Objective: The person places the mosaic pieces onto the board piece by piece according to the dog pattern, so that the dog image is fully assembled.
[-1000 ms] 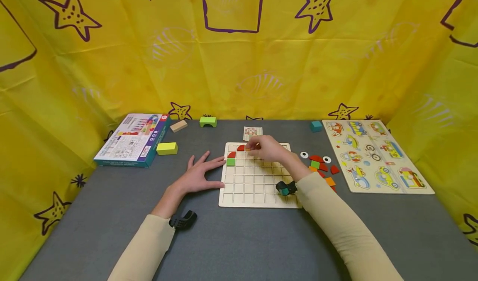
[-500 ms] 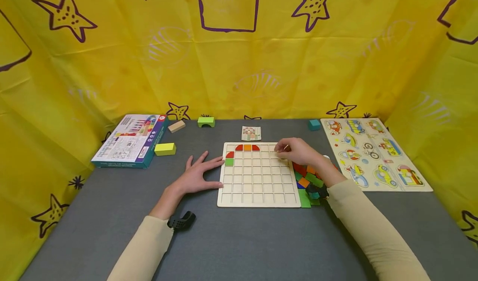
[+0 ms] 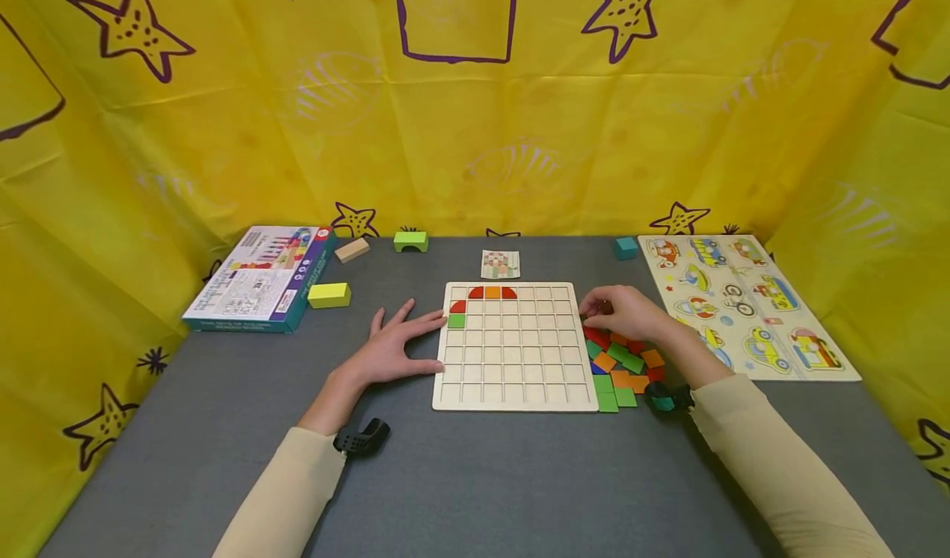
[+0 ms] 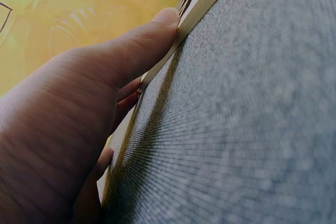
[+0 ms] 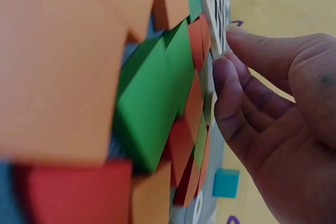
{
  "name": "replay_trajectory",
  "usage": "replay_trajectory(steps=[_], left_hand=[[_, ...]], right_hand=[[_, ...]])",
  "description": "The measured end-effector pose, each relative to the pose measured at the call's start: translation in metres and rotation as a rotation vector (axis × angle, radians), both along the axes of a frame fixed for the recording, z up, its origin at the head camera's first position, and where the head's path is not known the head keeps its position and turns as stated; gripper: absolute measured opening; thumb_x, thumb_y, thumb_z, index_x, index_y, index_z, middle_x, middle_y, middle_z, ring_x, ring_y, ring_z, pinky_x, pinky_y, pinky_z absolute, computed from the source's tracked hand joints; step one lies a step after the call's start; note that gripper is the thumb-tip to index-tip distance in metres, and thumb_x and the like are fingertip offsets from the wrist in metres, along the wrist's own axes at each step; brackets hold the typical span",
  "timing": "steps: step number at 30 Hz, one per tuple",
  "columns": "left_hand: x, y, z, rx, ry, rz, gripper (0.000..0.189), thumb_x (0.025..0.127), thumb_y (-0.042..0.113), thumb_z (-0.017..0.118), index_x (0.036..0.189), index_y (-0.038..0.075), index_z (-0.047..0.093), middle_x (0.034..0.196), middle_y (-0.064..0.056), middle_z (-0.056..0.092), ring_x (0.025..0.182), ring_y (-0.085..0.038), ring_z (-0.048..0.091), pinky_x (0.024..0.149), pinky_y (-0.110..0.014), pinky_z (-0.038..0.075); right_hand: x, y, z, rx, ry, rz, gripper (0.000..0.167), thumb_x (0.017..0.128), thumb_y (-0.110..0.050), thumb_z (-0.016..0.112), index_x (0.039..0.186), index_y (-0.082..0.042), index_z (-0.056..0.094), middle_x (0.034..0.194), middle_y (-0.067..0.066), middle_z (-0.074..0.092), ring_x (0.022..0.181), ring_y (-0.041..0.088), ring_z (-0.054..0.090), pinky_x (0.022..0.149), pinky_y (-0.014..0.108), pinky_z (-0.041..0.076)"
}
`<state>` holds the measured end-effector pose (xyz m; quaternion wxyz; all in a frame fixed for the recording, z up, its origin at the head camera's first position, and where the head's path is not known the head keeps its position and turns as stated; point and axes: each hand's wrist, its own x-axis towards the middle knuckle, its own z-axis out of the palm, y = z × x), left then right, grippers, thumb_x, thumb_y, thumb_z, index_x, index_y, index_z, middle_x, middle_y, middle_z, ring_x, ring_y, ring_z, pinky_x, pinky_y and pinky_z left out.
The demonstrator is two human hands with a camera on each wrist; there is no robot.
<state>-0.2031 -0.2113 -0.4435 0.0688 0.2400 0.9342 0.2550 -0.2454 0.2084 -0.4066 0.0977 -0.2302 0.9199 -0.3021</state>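
Note:
A pale wooden grid board (image 3: 514, 350) lies mid-table. Along its top row sit a red quarter-circle (image 3: 476, 293), an orange square (image 3: 493, 293) and a second red quarter-circle (image 3: 509, 293). Another red quarter-circle (image 3: 458, 306) and a green square (image 3: 456, 321) are at its left edge. My left hand (image 3: 393, 350) touches that edge with spread, straight fingers; in the left wrist view the thumb (image 4: 139, 45) rests against the board's rim. My right hand (image 3: 629, 312) is over loose tiles (image 3: 625, 358) beside the board, fingers loosely bent, nothing visible between thumb and fingertips in the right wrist view.
A small patterned card (image 3: 500, 264) lies behind the board. To the left are a boxed game (image 3: 256, 282), a yellow block (image 3: 329, 296), a wooden block (image 3: 352, 250) and a green arch (image 3: 411, 241). A teal cube (image 3: 626, 248) and a picture puzzle (image 3: 742, 311) are at right.
My right hand has left the board's top row and moved right to the loose tiles. The orange square and red quarter-circle it covered now show. My left hand has stayed at the edge.

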Motion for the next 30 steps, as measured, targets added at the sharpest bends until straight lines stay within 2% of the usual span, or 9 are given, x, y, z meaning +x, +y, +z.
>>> replay_trajectory(steps=[12, 23, 30], left_hand=[[0.002, -0.004, 0.002, 0.010, -0.001, 0.002, 0.083, 0.084, 0.059, 0.074, 0.153, 0.022, 0.048, 0.159, 0.004, 0.038, 0.152, -0.040, 0.005, 0.110, -0.069, -0.013], [0.001, -0.001, 0.001, 0.003, 0.006, -0.001, 0.083, 0.084, 0.060, 0.074, 0.153, 0.023, 0.047, 0.160, 0.006, 0.037, 0.152, -0.039, 0.005, 0.110, -0.068, -0.012], [0.001, 0.000, 0.001, -0.005, -0.005, 0.003, 0.082, 0.085, 0.059, 0.074, 0.153, 0.022, 0.047, 0.160, 0.005, 0.037, 0.152, -0.039, 0.005, 0.110, -0.068, -0.013]], right_hand=[[0.015, 0.017, 0.004, 0.041, -0.054, 0.030, 0.016, 0.090, -0.011, 0.078, 0.102, -0.002, 0.071, 0.087, 0.000, 0.065, 0.078, 0.018, 0.056, 0.072, 0.035, 0.049], [0.019, 0.019, 0.003, 0.101, -0.001, 0.061, 0.019, 0.085, -0.016, 0.083, 0.095, -0.004, 0.072, 0.087, 0.001, 0.059, 0.075, 0.016, 0.054, 0.069, 0.033, 0.048], [0.022, 0.019, 0.002, 0.060, -0.017, 0.047, 0.020, 0.086, -0.012, 0.082, 0.095, -0.005, 0.066, 0.083, -0.001, 0.062, 0.076, 0.017, 0.056, 0.072, 0.034, 0.050]])
